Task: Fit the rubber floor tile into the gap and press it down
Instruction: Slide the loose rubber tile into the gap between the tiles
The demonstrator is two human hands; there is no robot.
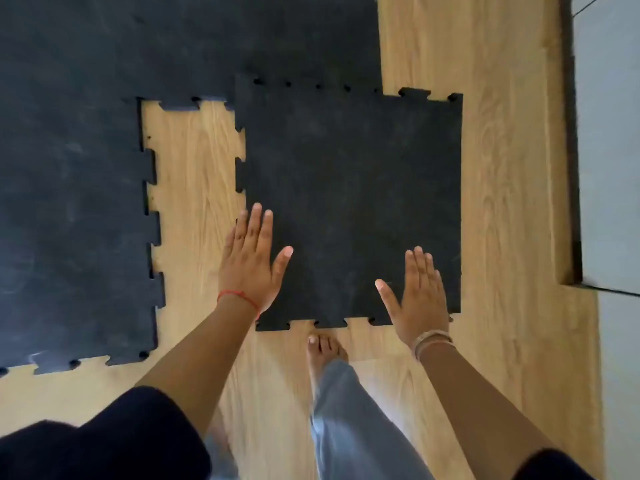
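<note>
Black rubber matting (pixel 86 150) is covering the far and left parts of a pale wood floor (pixel 502 168), its toothed edges framing a gap (pixel 194 209) where bare boards are showing. The loose tile (pixel 349 202) is lying flat but too far right: its far edge is overlapping the laid matting, its left edge is sitting inside the gap with a strip of wood showing beside it, and its right part is running out past the matting onto open floor.

A person is standing over it, one bare foot (pixel 323 351) just at the near edge. The left hand (pixel 251 261) is spread flat, fingers straight, at the tile's near-left corner, partly over bare floor; the right hand (pixel 417 299) is likewise open and flat near the near-right corner. Neither is gripping anything, and whether the palms are pressing or hovering cannot be told.

The tile is looking thick, dense and heavy, limp rather than rigid, with a grippy surface likely to drag rather than glide. Lifting an edge by the near corners and walking it left should suit it better than pushing, then seating the tabs one side at a time.
</note>
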